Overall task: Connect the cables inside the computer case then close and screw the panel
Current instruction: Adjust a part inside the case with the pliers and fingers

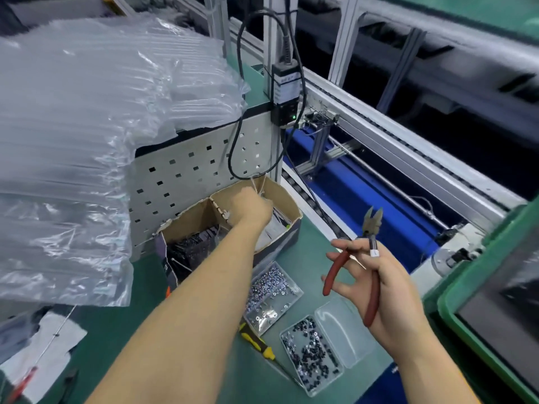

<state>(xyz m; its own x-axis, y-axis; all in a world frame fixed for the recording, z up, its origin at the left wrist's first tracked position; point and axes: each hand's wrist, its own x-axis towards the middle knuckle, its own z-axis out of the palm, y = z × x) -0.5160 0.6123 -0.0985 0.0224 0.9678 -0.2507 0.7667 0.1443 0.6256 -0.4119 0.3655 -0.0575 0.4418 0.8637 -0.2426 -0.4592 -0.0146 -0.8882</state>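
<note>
My left hand (251, 207) reaches into the right compartment of a cardboard box (287, 208) and pinches thin white cable ties (258, 183) that stick up from it. My right hand (376, 282) holds red-handled cutting pliers (370, 252) above the bench, jaws open and pointing up. The box's left compartment holds black parts (192, 246). A dark panel in a green tray (495, 325) shows at the right edge. No cables inside a case are visible.
Two clear trays of screws (269, 293) (313, 351) and a yellow-handled screwdriver (259, 344) lie on the green mat. Air-cushion wrap (87, 126) fills the left. A perforated metal panel (198, 176), a black scanner (287, 97) with its cord, and a conveyor (379, 135) stand behind.
</note>
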